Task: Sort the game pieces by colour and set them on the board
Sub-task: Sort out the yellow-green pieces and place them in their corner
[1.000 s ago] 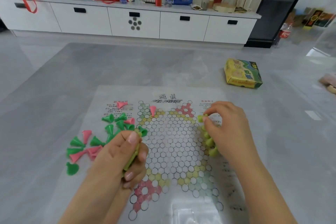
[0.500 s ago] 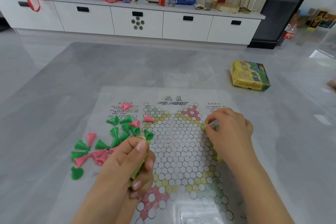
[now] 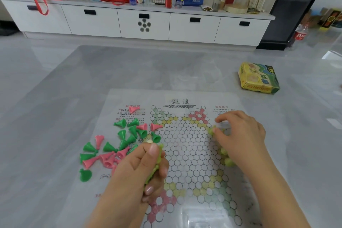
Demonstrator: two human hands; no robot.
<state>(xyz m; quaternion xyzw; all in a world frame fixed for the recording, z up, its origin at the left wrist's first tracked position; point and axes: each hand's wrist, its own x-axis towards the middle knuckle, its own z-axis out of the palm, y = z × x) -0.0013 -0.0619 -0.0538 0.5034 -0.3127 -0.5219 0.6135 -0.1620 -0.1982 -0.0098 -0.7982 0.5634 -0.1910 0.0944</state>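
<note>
A paper game board printed with hexagon cells lies on the grey table. Several dark green cone pieces and pink cone pieces lie scattered on its left side. My left hand grips a bunch of yellow-green pieces above the board's left edge. My right hand pinches one yellow-green piece at the board's right edge. A few more yellow-green pieces stand on the board, partly hidden under that hand.
A yellow and green cardboard box lies on the table at the far right. Beyond the table stands a white cabinet with bottles, bags and a can on top. A cola bottle stands on the floor.
My right hand has lowered the pinched yellow-green piece towards the board's right edge. The view has tilted down slightly. My left hand keeps its hold on the bunch.
</note>
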